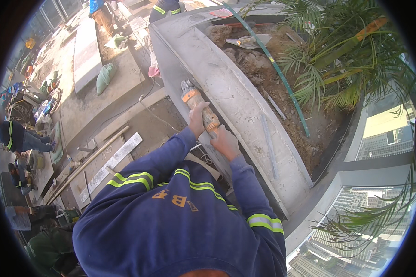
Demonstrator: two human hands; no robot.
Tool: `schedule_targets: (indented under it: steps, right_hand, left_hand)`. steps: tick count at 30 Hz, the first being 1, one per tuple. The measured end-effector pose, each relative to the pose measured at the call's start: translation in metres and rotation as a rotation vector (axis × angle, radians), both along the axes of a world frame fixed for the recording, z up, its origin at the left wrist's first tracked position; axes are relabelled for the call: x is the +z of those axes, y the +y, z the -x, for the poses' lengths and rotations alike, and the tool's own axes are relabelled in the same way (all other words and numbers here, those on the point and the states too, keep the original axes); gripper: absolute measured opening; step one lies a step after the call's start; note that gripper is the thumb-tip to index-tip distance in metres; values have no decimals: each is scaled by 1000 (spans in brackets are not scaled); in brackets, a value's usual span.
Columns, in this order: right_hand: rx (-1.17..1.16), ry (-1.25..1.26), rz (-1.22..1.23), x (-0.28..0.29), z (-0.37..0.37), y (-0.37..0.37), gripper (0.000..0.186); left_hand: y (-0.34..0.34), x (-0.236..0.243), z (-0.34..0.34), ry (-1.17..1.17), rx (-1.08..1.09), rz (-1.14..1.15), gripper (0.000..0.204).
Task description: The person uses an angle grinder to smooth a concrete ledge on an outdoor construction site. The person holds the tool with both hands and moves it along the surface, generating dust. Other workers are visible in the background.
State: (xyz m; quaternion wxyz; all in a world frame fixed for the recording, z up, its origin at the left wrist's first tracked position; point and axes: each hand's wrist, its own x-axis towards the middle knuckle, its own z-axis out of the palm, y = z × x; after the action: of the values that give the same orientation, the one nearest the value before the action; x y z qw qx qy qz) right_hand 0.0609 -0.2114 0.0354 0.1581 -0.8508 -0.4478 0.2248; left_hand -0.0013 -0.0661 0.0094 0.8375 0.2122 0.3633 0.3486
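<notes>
An orange and grey angle grinder (191,96), coated in dust, lies angled along the edge of the curved concrete planter wall (235,87), its head toward the top of the view. My left hand (196,120) is closed around the grinder's body behind the head. My right hand (224,141), lower and to the right, grips its rear end. The disc is too small to make out clearly. A dark narrow groove or strip runs along the wall beside the tool.
Soil (245,60) with a trowel (247,41), a long green straightedge (282,83) and palm fronds (337,55) are right. Poles (92,161), cables and slabs (85,55) lie left. Several co-workers (18,141) are at left and top. Glazing (379,134) borders the right.
</notes>
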Motion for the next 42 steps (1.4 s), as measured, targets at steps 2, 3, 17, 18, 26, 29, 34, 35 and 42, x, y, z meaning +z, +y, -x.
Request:
schedule_targets:
  steps: [2,3,17,18,26,29,34,35,42]
  right_hand:
    - [-3,-6,1,0,0,3,42]
    - [-4,-6,4,1,0,2,42]
    - [5,-3,33,17,8,-20,47]
    - [-3,-7,29,16,8,-19,47]
    - [-32,15,56,9,3,-4,46]
    - [-26,32,33,9,1,-4,47]
    - [-15,37,2,6,2,-7,48]
    - [-9,38,-1,8,2,-8,48]
    - [-23,11,-26,9,7,-25,47]
  left_hand:
    - [2,-2,-1,24,2,24,30]
    - [3,-1,-2,35,2,37,30]
    - [-23,17,8,3,20,45,27]
    - [-22,16,8,0,26,39,27]
    - [-4,-4,-1,2,18,53,28]
    - [-3,-2,-1,-34,1,38,28]
    - [-6,5,4,16,-3,66,38]
    - [-6,1,3,17,3,56,38]
    - [-24,10,5,17,14,43,29]
